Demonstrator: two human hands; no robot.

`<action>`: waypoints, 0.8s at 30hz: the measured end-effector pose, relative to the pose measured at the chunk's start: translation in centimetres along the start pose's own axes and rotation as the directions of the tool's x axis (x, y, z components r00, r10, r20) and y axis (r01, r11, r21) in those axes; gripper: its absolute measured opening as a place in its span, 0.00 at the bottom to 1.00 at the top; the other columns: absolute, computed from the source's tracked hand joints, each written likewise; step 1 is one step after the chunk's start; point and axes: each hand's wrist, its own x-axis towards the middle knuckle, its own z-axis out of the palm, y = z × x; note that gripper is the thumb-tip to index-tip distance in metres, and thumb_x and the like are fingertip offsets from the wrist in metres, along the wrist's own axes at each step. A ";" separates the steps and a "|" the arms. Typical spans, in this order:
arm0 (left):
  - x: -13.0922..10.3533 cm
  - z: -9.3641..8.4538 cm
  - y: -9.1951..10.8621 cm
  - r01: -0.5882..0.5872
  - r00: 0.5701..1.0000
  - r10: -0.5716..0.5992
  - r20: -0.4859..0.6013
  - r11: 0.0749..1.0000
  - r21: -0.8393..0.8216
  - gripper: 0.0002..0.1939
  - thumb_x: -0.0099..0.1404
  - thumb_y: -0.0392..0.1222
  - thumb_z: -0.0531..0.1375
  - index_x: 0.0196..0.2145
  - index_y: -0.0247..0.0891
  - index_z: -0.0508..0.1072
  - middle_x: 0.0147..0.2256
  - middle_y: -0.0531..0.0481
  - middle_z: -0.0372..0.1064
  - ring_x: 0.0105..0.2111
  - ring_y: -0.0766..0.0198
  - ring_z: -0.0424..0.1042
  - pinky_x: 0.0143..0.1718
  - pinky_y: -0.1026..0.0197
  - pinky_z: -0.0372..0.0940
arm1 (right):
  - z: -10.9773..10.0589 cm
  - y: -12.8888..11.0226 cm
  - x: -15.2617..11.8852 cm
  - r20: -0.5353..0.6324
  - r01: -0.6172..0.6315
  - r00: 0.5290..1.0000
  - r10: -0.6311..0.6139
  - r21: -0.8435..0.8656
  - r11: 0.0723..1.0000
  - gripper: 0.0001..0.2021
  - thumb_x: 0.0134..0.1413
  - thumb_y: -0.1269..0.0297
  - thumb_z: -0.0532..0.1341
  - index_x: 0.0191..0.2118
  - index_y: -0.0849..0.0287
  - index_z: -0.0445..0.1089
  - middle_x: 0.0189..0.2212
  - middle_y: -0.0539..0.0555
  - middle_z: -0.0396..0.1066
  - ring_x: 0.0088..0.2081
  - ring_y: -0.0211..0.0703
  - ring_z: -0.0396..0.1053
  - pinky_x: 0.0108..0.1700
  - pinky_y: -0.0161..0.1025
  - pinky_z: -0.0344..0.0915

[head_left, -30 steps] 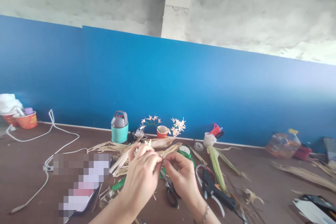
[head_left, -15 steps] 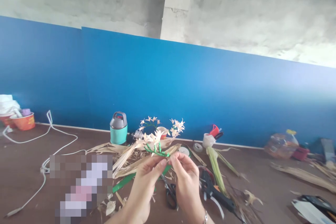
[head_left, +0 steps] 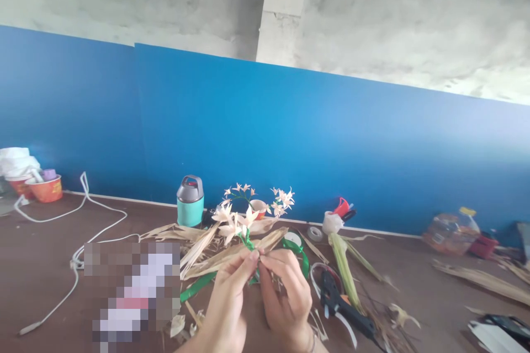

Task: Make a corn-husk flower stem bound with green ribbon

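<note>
A small spray of cream-coloured handmade flowers [head_left: 232,227] with a green-wrapped stem [head_left: 248,240] rises from between my fingertips. My left hand [head_left: 232,287] is closed, thumb and forefinger pinching the base of the stem. Touching it from the right, my right hand [head_left: 286,289] is also closed in a pinch at the stem's lower end, and the fingers hide that end. Behind the spray, more cream flowers [head_left: 284,198] on thin green stems stand by a paper cup [head_left: 258,208]. Dry husk strips [head_left: 199,251] lie beneath and around my hands.
A black glue gun [head_left: 345,306] lies right of my hands, near a green ribbon roll [head_left: 304,259] and a tape roll [head_left: 315,233]. Behind stands a turquoise flask [head_left: 190,204]. A white cable [head_left: 103,231] runs along the left. A blue partition [head_left: 269,138] bounds the table.
The spray has turned from lying sideways to more upright, its blossoms now closer together. My right hand has rolled and moved slightly down, covering the scissors seen before.
</note>
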 end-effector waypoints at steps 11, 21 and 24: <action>3.6 -2.3 2.0 -0.062 0.995 0.091 -0.051 0.913 0.403 0.13 0.47 0.50 0.67 0.24 0.36 0.77 0.28 0.48 0.74 0.37 0.56 0.69 0.44 0.57 0.58 | -0.8 4.8 0.6 0.159 -0.512 0.850 0.503 0.024 0.858 0.11 0.55 0.68 0.56 0.42 0.57 0.73 0.36 0.57 0.72 0.38 0.47 0.68 0.40 0.43 0.64; 2.5 -1.9 1.9 0.046 0.959 -0.182 0.217 0.856 0.515 0.11 0.50 0.47 0.66 0.21 0.38 0.74 0.29 0.50 0.72 0.35 0.60 0.66 0.40 0.60 0.57 | -1.4 2.3 2.1 0.615 -0.868 0.473 0.631 0.449 0.212 0.15 0.47 0.58 0.65 0.17 0.61 0.70 0.21 0.49 0.68 0.27 0.37 0.63 0.35 0.34 0.60; 2.4 -1.9 2.0 0.080 0.936 -0.231 0.265 0.874 0.480 0.10 0.52 0.47 0.65 0.23 0.38 0.74 0.27 0.51 0.70 0.33 0.62 0.66 0.39 0.60 0.57 | -1.2 2.1 2.3 0.637 -0.857 0.473 0.609 0.493 0.150 0.14 0.43 0.59 0.67 0.15 0.60 0.69 0.19 0.49 0.65 0.26 0.37 0.62 0.35 0.35 0.60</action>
